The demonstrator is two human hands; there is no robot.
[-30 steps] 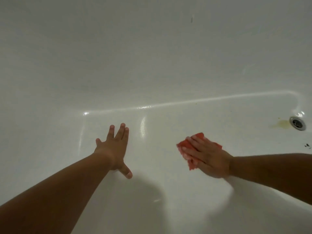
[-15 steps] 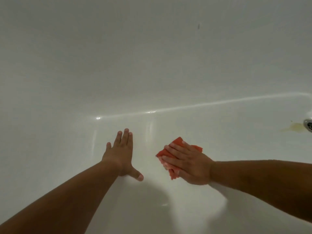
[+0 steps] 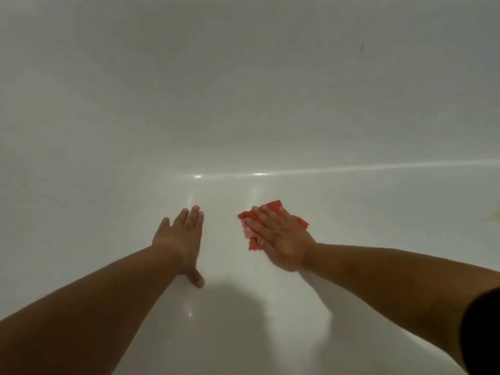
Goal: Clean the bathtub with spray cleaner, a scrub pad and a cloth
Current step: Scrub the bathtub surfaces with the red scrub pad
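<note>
I look down into a white bathtub (image 3: 243, 109), its floor and far wall filling the view. A red cloth (image 3: 273, 208) lies flat on the tub floor right of centre. My right hand (image 3: 281, 239) presses on it with straight fingers, covering most of it. My left hand (image 3: 181, 236) rests flat on the tub floor to the cloth's left, fingers straight and thumb spread. The spray cleaner and the scrub pad are out of view.
A yellowish stain (image 3: 493, 217) shows on the tub floor at the right edge. A small dark mark (image 3: 362, 47) sits high on the far wall. A bright seam of light runs where floor meets wall.
My right hand has slid the red cloth leftward along the tub floor and slightly away from me. The view has shifted left, and the drain has gone out of sight.
</note>
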